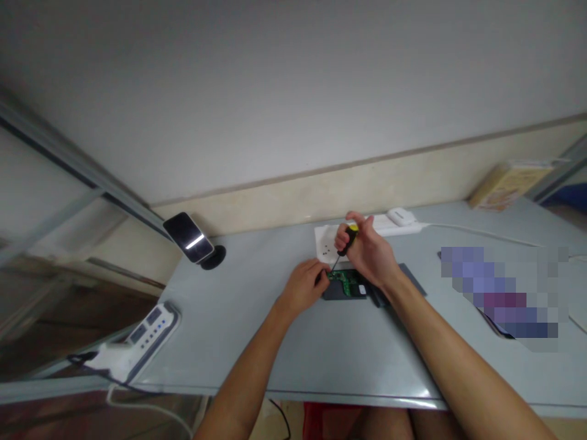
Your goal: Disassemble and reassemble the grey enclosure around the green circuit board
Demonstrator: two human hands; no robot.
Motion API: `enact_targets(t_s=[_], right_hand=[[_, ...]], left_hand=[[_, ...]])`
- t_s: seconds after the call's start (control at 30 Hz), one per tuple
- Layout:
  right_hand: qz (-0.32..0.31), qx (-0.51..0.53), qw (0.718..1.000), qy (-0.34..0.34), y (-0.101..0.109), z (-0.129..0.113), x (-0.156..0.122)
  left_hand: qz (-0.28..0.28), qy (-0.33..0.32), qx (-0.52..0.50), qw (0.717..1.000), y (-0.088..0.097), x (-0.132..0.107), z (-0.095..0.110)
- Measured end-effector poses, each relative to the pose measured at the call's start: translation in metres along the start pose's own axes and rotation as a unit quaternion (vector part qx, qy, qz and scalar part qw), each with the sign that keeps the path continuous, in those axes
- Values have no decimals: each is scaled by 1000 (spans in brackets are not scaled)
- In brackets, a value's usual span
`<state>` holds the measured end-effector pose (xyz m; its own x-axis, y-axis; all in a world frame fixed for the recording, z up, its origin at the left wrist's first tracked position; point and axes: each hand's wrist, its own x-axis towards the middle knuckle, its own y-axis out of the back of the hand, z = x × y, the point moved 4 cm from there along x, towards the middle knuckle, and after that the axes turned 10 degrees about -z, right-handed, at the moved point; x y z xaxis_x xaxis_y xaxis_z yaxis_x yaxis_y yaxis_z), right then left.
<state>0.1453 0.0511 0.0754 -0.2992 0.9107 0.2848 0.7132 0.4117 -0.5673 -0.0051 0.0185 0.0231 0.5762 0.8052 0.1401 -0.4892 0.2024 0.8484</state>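
Observation:
My right hand (369, 250) is wrapped round a screwdriver (349, 239) with a black and yellow handle. Its shaft slants down to the left, and the tip meets a green circuit board (347, 282) near the board's upper left corner. The board sits in a flat dark casing (339, 292) on the table. At the left end of the casing, my left hand (306, 284) has its fingers closed on the edge, close to the screwdriver tip. A second dark flat piece (411, 280) lies partly hidden under my right wrist. Behind the board, a white sheet (324, 243) carries several small dark bits.
A white power strip (389, 227) lies along the wall behind my right hand. On the left stand a phone (189, 237) on a round base and another power strip (149, 333) with cables. A yellowish box (509, 184) and a pixelated flat object (498, 293) are at right.

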Motion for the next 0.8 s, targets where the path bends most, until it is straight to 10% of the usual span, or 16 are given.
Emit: enact_targets(t_s=[0.8], right_hand=[[4,-80,996,27,1,-3,-4]], left_hand=[[-6,7,-1,1000,0,1,-1]])
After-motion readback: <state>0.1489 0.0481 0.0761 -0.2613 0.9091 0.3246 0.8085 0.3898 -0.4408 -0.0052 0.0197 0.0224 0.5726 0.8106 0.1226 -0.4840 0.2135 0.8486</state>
